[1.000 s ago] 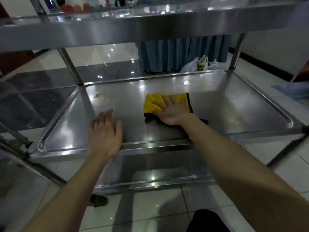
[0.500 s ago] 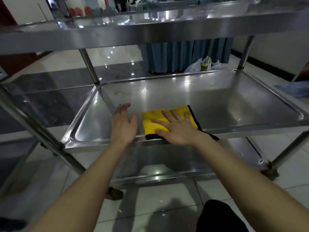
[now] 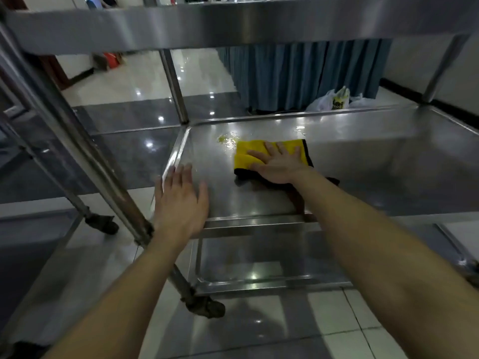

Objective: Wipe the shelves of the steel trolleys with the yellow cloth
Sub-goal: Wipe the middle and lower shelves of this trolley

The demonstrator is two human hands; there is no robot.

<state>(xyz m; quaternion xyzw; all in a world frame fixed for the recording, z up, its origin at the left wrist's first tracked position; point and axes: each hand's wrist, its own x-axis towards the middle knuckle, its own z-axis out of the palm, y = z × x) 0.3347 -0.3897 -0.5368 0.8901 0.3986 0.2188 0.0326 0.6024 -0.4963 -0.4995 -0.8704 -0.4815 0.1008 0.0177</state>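
Hands flat, yellow cloth, bag print blurred

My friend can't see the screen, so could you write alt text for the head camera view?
A person's right hand presses a yellow cloth flat on the middle shelf of a steel trolley, beside a yellowish smear. The left hand is spread open over the shelf's near left corner. A blue curtain and plastic bags show beyond.
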